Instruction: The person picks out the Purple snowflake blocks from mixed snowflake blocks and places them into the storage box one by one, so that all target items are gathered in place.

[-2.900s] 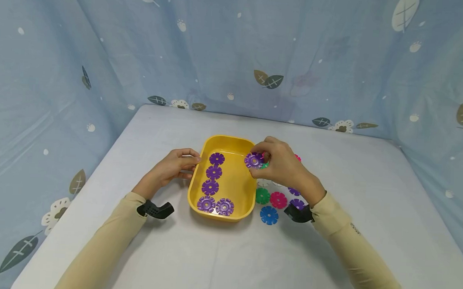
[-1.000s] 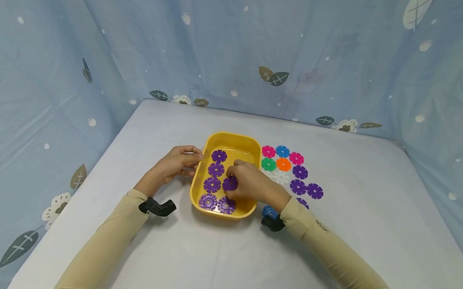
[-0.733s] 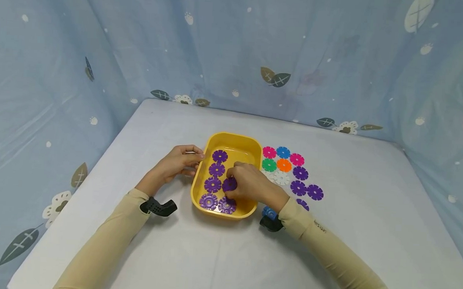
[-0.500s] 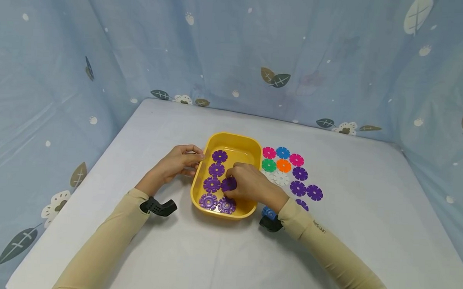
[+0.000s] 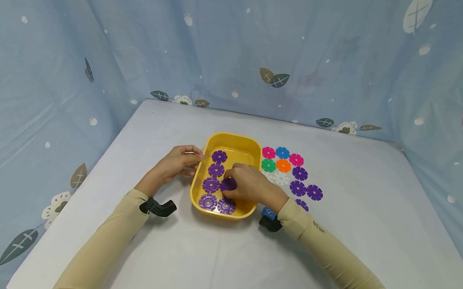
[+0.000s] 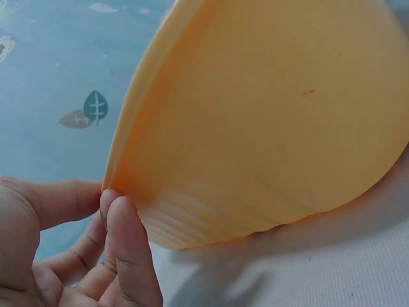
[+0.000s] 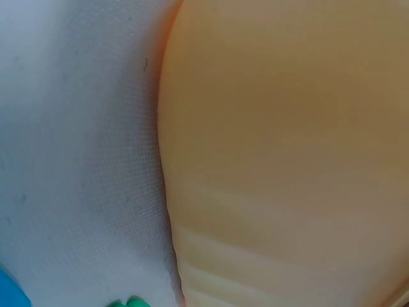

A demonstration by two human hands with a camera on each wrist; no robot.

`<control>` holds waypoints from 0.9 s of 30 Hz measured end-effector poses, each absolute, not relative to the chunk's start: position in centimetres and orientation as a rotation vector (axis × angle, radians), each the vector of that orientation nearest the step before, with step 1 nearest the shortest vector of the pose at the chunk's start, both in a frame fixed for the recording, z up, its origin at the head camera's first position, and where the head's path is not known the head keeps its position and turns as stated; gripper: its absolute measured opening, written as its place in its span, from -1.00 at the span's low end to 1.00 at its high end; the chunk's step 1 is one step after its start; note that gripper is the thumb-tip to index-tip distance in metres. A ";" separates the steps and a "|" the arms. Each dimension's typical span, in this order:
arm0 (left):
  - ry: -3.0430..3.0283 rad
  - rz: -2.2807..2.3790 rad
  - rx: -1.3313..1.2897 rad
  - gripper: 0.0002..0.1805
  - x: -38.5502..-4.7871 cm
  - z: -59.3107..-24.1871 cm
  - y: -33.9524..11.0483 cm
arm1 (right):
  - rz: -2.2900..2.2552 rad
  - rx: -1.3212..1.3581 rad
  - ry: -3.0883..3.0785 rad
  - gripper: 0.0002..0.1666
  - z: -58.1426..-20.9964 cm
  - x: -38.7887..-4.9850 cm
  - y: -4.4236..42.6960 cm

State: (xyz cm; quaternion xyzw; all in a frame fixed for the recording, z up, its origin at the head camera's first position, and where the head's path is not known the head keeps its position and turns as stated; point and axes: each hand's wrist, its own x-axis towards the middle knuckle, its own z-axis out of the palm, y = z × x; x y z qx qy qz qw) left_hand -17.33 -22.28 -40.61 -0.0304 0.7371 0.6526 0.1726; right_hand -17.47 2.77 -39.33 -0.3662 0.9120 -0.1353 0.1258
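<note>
A yellow tray [image 5: 232, 137] stands mid-table. My left hand [image 5: 175, 162] pinches its left rim between thumb and fingers; the left wrist view shows the same hand [image 6: 89, 249] on the edge of the tray [image 6: 268, 121]. Inside the tray, my right hand [image 5: 251, 184] holds a purple flower-shaped disc [image 5: 228, 184], partly covered by its fingers. Purple discs form a column along the tray's left side, the lowest [image 5: 207, 202] beside another purple disc [image 5: 226, 205]. The right wrist view shows the tray's outer wall [image 7: 281, 141] but not the hand.
Right of the tray lie loose discs: pink [image 5: 268, 152], blue [image 5: 282, 152], green [image 5: 268, 165], orange [image 5: 283, 165], white [image 5: 281, 178] and several purple ones [image 5: 314, 192]. Another blue disc [image 5: 268, 213] is partly under the right wrist's black mount [image 5: 270, 224]. A patterned curtain [image 5: 220, 45] hangs behind.
My right hand has come from above the tray's right rim down into it with a purple disc. Over the last second it has barely shifted. My left hand has stayed on the rim.
</note>
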 end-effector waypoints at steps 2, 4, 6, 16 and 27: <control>2.091 1.850 -0.089 -0.68 -17.3 -40.6 -22.2 | -0.409 -1.071 2.654 -0.52 -39.4 -17.5 2.8; 2.086 1.848 -0.091 -0.68 -17.3 -40.6 -22.2 | -0.422 -1.075 2.651 -0.55 -39.4 -17.5 2.9; 2.082 1.848 -0.096 -0.68 -17.3 -40.6 -22.2 | -0.430 -1.077 2.651 -0.55 -39.4 -17.5 2.9; 2.089 1.850 -0.093 -0.68 -17.3 -40.4 -22.2 | -0.619 -1.118 2.649 -0.58 -39.2 -17.5 3.4; 2.090 1.853 -0.100 -0.71 -17.4 -40.5 -22.2 | -0.921 -1.165 2.727 -0.60 -37.2 -17.3 6.4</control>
